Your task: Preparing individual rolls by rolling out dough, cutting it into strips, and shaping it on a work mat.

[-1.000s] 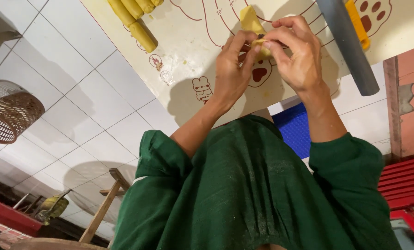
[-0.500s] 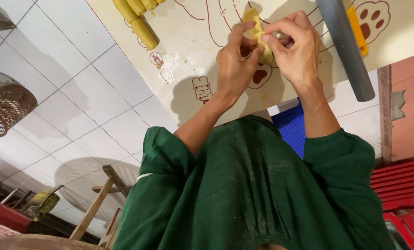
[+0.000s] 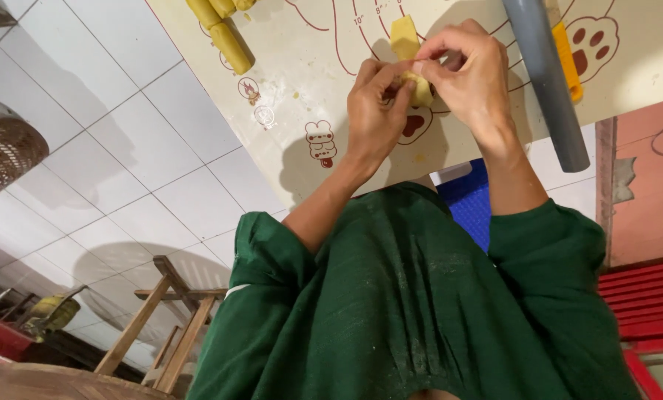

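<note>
A yellow piece of dough [image 3: 411, 59] is pinched between both my hands above a cream baking mat [image 3: 309, 81] printed with paw and ring marks. My left hand [image 3: 376, 111] grips its lower part from the left; my right hand [image 3: 472, 78] presses its right side with the fingertips. A flat strip of the dough sticks up past my fingers. Its lower end is hidden behind my fingers. Both my arms come out of green sleeves.
Several rolled yellow dough logs [image 3: 224, 33] lie at the mat's far left. A grey rolling pin [image 3: 546, 81] lies across the right side over an orange tool [image 3: 567, 52]. White floor tiles, a woven basket [image 3: 2, 152] and a wooden stool [image 3: 161, 326] lie to the left.
The hands have kept working the same dough piece; my fingers shifted lower on it, so more of the flat strip shows above them. The view drifted slightly.
</note>
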